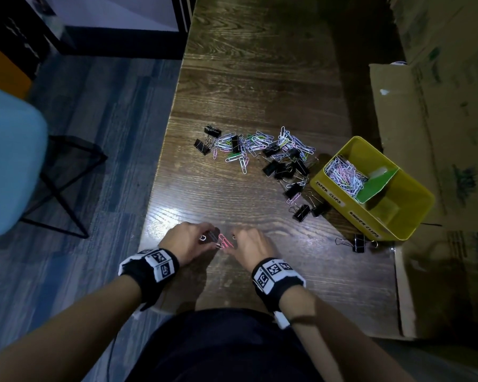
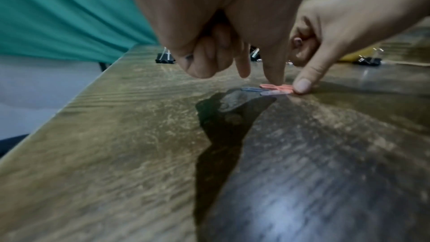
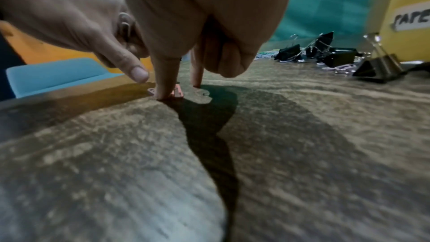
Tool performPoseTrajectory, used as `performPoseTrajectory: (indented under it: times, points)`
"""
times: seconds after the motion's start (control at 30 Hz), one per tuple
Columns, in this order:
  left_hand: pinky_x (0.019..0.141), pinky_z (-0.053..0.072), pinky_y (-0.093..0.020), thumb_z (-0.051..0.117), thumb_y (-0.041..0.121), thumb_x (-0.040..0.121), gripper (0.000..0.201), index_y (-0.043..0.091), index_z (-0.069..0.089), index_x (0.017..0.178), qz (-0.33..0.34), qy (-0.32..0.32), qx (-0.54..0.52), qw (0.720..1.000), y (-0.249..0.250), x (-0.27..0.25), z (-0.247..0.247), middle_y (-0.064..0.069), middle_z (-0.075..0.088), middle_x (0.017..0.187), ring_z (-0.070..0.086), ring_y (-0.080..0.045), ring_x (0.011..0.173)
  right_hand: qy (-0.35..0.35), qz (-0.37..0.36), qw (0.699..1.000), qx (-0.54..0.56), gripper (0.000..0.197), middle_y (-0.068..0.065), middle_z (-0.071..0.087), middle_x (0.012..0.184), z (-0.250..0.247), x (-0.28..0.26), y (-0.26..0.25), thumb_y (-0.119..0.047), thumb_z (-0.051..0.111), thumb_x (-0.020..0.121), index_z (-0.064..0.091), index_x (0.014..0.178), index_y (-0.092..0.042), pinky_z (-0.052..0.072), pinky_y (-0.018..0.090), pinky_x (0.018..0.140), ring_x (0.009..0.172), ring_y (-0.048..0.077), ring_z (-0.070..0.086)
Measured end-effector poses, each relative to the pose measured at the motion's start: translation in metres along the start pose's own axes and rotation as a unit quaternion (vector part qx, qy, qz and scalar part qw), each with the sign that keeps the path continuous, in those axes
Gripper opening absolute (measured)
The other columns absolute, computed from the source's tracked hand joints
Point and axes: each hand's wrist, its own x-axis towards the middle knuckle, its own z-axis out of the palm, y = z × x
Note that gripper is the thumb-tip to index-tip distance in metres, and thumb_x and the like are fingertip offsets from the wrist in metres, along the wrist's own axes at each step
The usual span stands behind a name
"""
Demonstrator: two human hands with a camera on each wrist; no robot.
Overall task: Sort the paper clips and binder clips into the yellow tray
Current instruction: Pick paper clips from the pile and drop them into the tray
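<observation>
A few pink paper clips (image 1: 226,241) lie flat near the table's front edge, between my two hands. My left hand (image 1: 193,238) keeps several paper clips (image 3: 125,23) in its curled fingers and touches the pink clips (image 2: 277,87) with one fingertip. My right hand (image 1: 246,241) pinches at the same pink clips (image 3: 178,90) with thumb and forefinger, its other fingers curled. A mixed pile of paper clips and black binder clips (image 1: 260,150) lies further back. The yellow tray (image 1: 351,213) stands at the right, with paper clips (image 1: 342,175) in its far compartment.
Black binder clips (image 1: 301,212) lie in front of the tray, and one (image 1: 358,242) lies by its near corner. Cardboard boxes (image 1: 439,133) line the table's right side. A blue chair (image 1: 9,161) stands beyond the table's left edge.
</observation>
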Motion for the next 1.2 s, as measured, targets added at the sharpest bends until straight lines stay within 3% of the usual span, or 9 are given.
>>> performPoseTrajectory:
  times: [0.13,0.5,0.7,0.83,0.9,0.97,1.03,1.1,1.2]
  points:
    - [0.068,0.045,-0.030,0.048,0.052,0.086,0.026,0.039,0.057,0.108,0.035,-0.021,0.115,0.992,0.009,-0.006,0.004,0.003,0.067,0.096,0.063,-0.022,0.090,-0.022,-0.014,0.999,-0.027,0.027,0.018,0.066,0.096,0.004,-0.001,-0.005,-0.029,0.053,0.096,0.066,0.104,-0.006,0.047,0.036,0.073,0.091,0.033,0.064]
    - [0.079,0.044,-0.034,0.036,0.028,0.096,0.029,0.009,0.044,0.117,0.082,-0.096,0.270,0.954,0.030,-0.011,0.009,-0.008,0.057,0.116,0.057,-0.027,0.103,0.011,-0.025,0.999,-0.036,0.023,0.019,0.065,0.092,0.000,-0.010,-0.013,-0.011,0.043,0.096,0.064,0.095,-0.002,0.038,0.032,0.063,0.086,0.033,0.064]
    - [0.071,0.046,-0.034,0.041,0.037,0.091,0.031,0.015,0.044,0.112,0.055,-0.077,0.166,0.982,0.032,-0.008,0.003,-0.008,0.066,0.097,0.062,-0.029,0.085,-0.029,-0.003,1.000,0.006,0.029,0.017,0.065,0.091,0.000,-0.006,-0.009,-0.027,0.044,0.096,0.063,0.090,-0.005,0.044,0.033,0.065,0.083,0.033,0.063]
    - [0.068,0.044,-0.033,0.041,0.037,0.090,0.027,0.016,0.048,0.106,-0.041,-0.054,0.073,0.995,0.023,-0.005,0.002,-0.014,0.066,0.094,0.060,-0.033,0.086,-0.052,-0.028,0.998,-0.020,0.033,0.016,0.063,0.090,0.007,-0.007,-0.006,-0.028,0.037,0.099,0.059,0.090,-0.006,0.046,0.035,0.068,0.081,0.032,0.061]
    - [0.068,0.041,-0.032,0.041,0.031,0.092,0.020,0.015,0.053,0.092,-0.093,-0.048,-0.051,0.993,0.021,0.001,-0.002,-0.019,0.065,0.093,0.059,-0.034,0.088,-0.067,-0.040,0.997,-0.002,0.033,0.012,0.057,0.081,0.011,-0.007,0.000,-0.029,0.035,0.099,0.054,0.082,-0.010,0.047,0.035,0.067,0.076,0.031,0.059]
    - [0.054,0.032,-0.031,0.040,0.018,0.090,0.024,0.016,0.048,0.067,-0.153,-0.054,-0.218,0.962,0.024,0.012,-0.007,-0.026,0.059,0.076,0.054,-0.036,0.069,-0.076,-0.042,0.996,0.037,0.029,0.008,0.052,0.076,0.011,-0.006,0.008,-0.031,0.038,0.097,0.046,0.074,-0.015,0.046,0.033,0.064,0.072,0.030,0.057]
    - [0.044,0.014,-0.023,0.039,0.014,0.082,0.025,0.018,0.035,0.058,-0.222,-0.074,-0.385,0.893,0.030,0.023,-0.013,-0.014,0.035,0.048,0.029,-0.025,0.041,-0.069,-0.026,0.994,0.087,0.028,0.008,0.054,0.076,0.007,-0.004,0.019,-0.032,0.043,0.093,0.042,0.068,-0.019,0.046,0.033,0.066,0.074,0.030,0.059]
    - [0.046,0.006,-0.017,0.036,0.017,0.077,0.020,0.021,0.031,0.058,-0.248,-0.106,-0.490,0.829,0.041,0.036,-0.022,0.002,0.021,0.047,0.014,-0.011,0.039,-0.057,0.021,0.981,0.185,0.026,0.004,0.055,0.077,-0.005,-0.005,0.033,-0.031,0.043,0.095,0.046,0.071,-0.020,0.041,0.030,0.068,0.075,0.024,0.056]
    - [0.039,0.006,-0.012,0.032,0.018,0.078,0.019,0.022,0.031,0.059,-0.196,-0.160,-0.545,0.800,0.070,0.059,-0.039,0.004,0.020,0.050,0.013,-0.009,0.040,0.001,0.084,0.914,0.397,0.028,-0.002,0.048,0.070,-0.031,-0.010,0.057,-0.023,0.039,0.096,0.046,0.070,-0.021,0.039,0.031,0.072,0.072,0.018,0.049]
